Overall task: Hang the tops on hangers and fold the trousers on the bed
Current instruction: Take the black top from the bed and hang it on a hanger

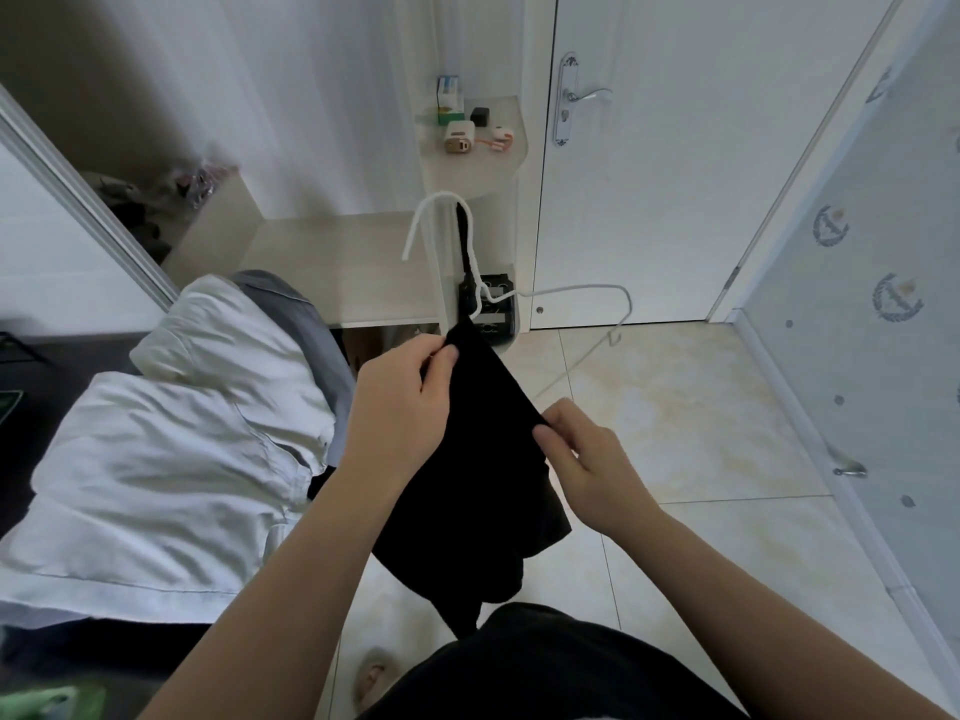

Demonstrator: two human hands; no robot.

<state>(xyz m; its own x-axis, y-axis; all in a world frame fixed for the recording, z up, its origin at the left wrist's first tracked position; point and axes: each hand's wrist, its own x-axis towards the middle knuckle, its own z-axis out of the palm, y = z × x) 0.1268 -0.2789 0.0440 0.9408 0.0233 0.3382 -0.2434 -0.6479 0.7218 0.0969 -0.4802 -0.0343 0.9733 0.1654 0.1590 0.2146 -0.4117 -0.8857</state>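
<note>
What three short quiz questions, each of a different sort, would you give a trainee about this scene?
1. True or false: the left hand and the right hand each have a pinching grip on the black garment.
2. Where does the white garment lie? A: on the floor. B: on the bed. C: on the shelf.
3. Fill in: the colour of the hanger is ____.

Key: 1 true; 2 B; 3 white.
</note>
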